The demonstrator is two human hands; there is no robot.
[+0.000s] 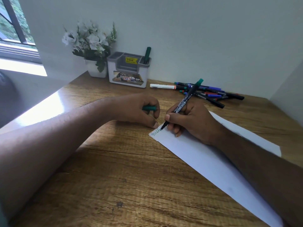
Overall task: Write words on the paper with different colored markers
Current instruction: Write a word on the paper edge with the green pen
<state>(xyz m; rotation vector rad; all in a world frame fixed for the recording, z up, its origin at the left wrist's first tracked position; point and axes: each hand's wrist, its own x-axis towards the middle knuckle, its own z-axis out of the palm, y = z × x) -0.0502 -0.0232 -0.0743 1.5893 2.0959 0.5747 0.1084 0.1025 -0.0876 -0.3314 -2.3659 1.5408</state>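
- While the right hand [191, 122] pinches a green marker [183, 104] between thumb and fingers, its tip touches the paper [205, 154] close to the sheet's far-left corner, where a short line of green writing [155, 131] sits.
- The marker leans up and away, its green end cap above the knuckles.
- The left hand [139, 110] lies on the bench [123, 177] just left of that corner, fingers curled round a green cap [148, 108]; its thumb tip touches or nearly touches the paper's edge.
- The paper runs at a slant from that corner toward the near-right, and its near end passes out of view at the bottom; the right forearm lies along it.
- The sheet's long left edge borders a wide stretch of bare wood toward the near-left.
- A loose pile of markers [211, 93] lies behind the right hand near the back wall, well apart from the paper, with a white marker [162, 86] just to its left.
- A white organiser [128, 71] stands against the wall, holding one green marker [147, 54] upright in its right compartment.
- A flower pot [95, 69] stands just beside the organiser, at the bench's far-left corner.
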